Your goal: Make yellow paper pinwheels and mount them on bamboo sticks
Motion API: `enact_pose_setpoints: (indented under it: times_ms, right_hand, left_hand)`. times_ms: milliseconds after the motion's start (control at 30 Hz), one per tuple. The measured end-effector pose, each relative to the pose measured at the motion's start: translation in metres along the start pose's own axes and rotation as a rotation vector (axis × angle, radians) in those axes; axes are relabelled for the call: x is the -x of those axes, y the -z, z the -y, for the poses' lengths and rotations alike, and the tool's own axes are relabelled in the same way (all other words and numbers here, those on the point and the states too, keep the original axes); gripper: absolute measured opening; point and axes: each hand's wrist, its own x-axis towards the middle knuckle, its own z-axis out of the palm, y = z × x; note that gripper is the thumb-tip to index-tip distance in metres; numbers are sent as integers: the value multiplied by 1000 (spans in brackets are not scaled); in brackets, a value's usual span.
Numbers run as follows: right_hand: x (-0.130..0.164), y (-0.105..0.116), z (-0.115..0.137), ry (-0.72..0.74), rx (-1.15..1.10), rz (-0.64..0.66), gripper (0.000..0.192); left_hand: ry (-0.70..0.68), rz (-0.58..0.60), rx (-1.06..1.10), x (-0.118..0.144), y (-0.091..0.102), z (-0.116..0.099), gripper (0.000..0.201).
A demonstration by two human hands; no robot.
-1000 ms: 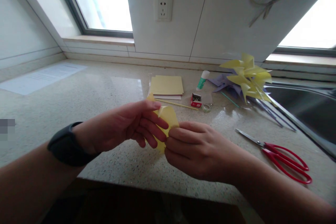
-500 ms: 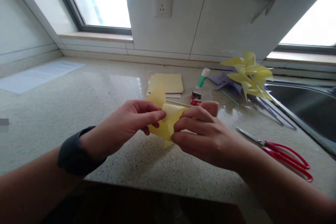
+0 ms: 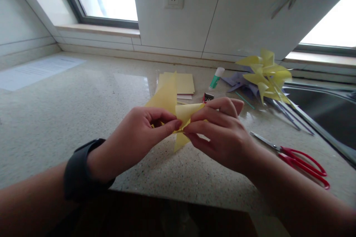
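Note:
Both hands hold one piece of cut yellow paper (image 3: 167, 100) above the speckled counter (image 3: 83, 111). My left hand (image 3: 139, 137), with a black watch on its wrist, pinches the paper's middle between thumb and forefinger. My right hand (image 3: 219, 133) pinches the same spot from the other side, with one flap curled over its fingers. Another flap stands up behind the hands and a pointed tip hangs below them.
Behind the hands lie a stack of yellow paper sheets (image 3: 182, 83), a thin stick, a small red box (image 3: 207, 97) and a glue stick (image 3: 215, 78). Finished yellow pinwheels (image 3: 265, 76) lie at the right by a sink (image 3: 322, 107). Red scissors (image 3: 300, 161) lie at the right.
The paper has unfolded from a small wad into spread flaps. Both hands have risen slightly and now pinch it at its middle.

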Motion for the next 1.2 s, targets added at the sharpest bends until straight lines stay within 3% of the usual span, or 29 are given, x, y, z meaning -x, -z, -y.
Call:
enact_pose_setpoints:
  times_ms: [233, 833, 1200]
  right_hand:
    - [2, 0, 0, -52, 62, -63, 4]
    - [0, 0, 0, -82, 16, -45, 4]
    - [1, 2, 1, -79, 17, -57, 6]
  left_hand:
    - [6, -17, 12, 2, -2, -1, 16]
    - [47, -15, 15, 5, -3, -8, 18]
    - [67, -18, 175, 3, -6, -6, 14]
